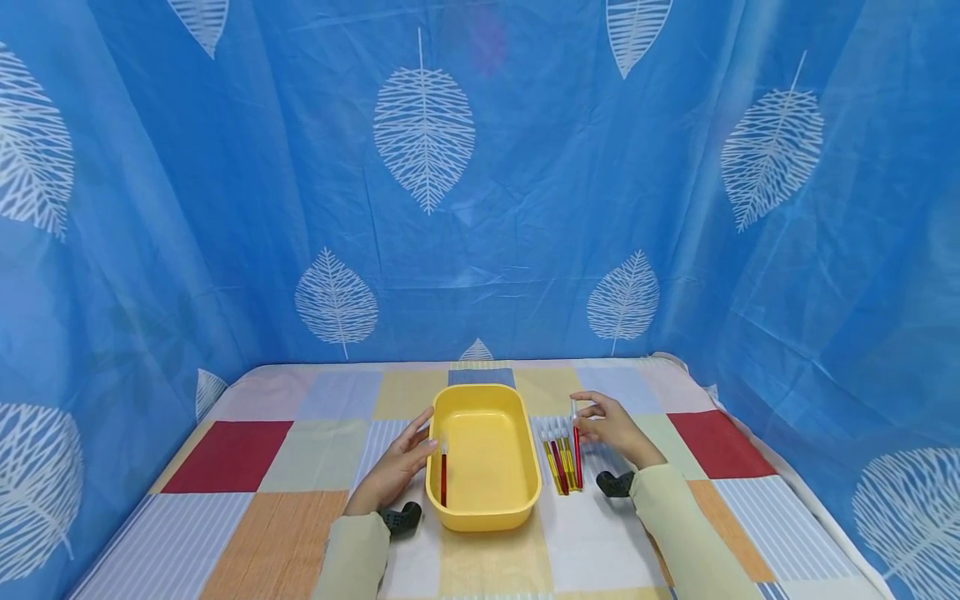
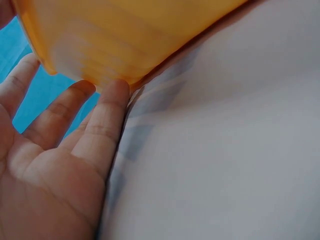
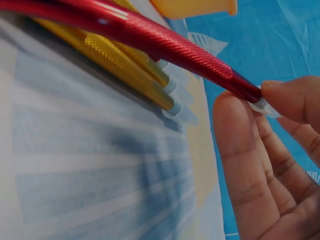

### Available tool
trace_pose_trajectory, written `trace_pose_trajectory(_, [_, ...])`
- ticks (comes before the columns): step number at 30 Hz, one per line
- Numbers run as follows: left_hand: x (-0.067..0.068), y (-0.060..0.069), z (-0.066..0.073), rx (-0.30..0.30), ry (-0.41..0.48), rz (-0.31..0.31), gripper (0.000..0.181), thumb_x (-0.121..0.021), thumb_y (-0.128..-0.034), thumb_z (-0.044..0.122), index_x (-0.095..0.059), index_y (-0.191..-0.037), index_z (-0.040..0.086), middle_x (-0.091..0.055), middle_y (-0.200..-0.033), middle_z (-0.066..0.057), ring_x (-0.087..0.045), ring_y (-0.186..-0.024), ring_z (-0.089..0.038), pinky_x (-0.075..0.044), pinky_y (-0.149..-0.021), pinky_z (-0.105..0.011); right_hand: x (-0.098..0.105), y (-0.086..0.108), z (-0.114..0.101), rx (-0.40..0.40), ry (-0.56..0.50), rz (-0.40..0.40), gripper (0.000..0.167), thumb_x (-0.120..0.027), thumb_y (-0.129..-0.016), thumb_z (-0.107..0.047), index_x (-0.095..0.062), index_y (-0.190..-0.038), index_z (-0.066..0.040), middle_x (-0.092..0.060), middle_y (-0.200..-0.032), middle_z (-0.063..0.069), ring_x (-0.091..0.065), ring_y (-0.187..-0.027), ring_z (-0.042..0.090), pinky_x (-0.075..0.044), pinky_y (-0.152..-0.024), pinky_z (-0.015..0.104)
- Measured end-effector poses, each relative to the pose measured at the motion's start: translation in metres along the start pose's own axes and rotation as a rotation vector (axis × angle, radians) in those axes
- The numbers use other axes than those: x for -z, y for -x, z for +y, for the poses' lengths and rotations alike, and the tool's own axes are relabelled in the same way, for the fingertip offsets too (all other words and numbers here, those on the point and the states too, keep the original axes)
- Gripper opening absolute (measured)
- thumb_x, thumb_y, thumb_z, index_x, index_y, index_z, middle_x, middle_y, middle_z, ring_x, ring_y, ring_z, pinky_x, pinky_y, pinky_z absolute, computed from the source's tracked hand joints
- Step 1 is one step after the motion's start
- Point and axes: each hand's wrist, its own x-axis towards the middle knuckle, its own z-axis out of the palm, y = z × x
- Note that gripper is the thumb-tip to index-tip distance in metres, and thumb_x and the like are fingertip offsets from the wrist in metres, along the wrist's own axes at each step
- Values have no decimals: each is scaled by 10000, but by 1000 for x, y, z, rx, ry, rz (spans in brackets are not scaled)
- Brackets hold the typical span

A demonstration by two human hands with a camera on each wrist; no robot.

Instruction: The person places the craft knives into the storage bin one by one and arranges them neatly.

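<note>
A red craft knife with a knurled metal handle and a clear cap is pinched by its capped end between the thumb and fingers of my right hand. In the right wrist view the red craft knife slants above gold craft knives lying on the cloth. My left hand rests against the left side of a yellow plastic tray. Its spread, fairly straight fingers touch the outer wall of the tray in the left wrist view. Inside the tray, by its left wall, another red craft knife lies.
Several gold and red craft knives lie in a row right of the tray, their clear caps pointing away from me. A patchwork cloth covers the table. Blue curtains with white leaf prints hang behind and at both sides.
</note>
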Motion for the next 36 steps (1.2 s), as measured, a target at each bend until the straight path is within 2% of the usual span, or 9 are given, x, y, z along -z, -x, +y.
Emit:
trace_pose_trajectory(7, [1, -1, -1, -4, -4, -7, 727, -640, -1100, 159, -276, -1728, 121, -273, -1725, -308, -300, -1583, -499, -327, -1241, -625, -1, 6, -4, 68, -18, -39, 545, -664, -1041, 30, -463, -1542, 99, -679, -1167, 279, -725, -826, 210, -674, -750, 371])
trace_pose_trajectory(17, [2, -1, -1, -7, -9, -7, 725, -638, -1099, 155, -277, -1727, 121, -274, -1723, -314, -309, -1578, -505, -333, -1235, -630, -6, 9, -13, 85, -7, -53, 522, -668, -1034, 31, -500, -1525, 89, -680, -1140, 248, -729, -862, 224, -681, -785, 418])
trace_pose_trajectory(22, [2, 0, -1, -11, -9, -13, 725, -634, -1101, 149, -271, -1729, 122, -265, -1728, -310, -299, -1583, -502, -328, -1238, -625, -9, 12, -18, 99, -11, -63, 529, -689, -1027, 11, -511, -1520, 79, -681, -1140, 237, -731, -870, 229, -681, -779, 400])
trace_pose_trajectory(27, [2, 0, -2, -7, -9, -12, 730, -640, -1099, 160, -272, -1729, 125, -268, -1728, -307, -299, -1583, -505, -331, -1233, -624, -11, 14, -23, 133, -34, -72, 521, -702, -1022, -3, -531, -1508, 74, -681, -1111, 193, -733, -861, 227, -681, -774, 388])
trace_pose_trajectory(33, [1, 0, -2, -6, -2, -11, 725, -633, -1102, 152, -271, -1729, 121, -268, -1727, -310, -302, -1581, -506, -332, -1235, -625, -11, 14, -28, 177, -59, -90, 521, -696, -1018, 0, -529, -1505, 86, -674, -1095, 170, -737, -859, 210, -681, -798, 434])
trace_pose_trajectory(36, [0, 0, -2, -10, 1, -11, 724, -630, -1101, 147, -270, -1728, 117, -270, -1725, -312, -302, -1581, -505, -332, -1235, -623, -11, 15, -32, 181, -61, -97, 525, -702, -1019, -9, -531, -1506, 84, -672, -1095, 166, -744, -873, 207, -681, -797, 412])
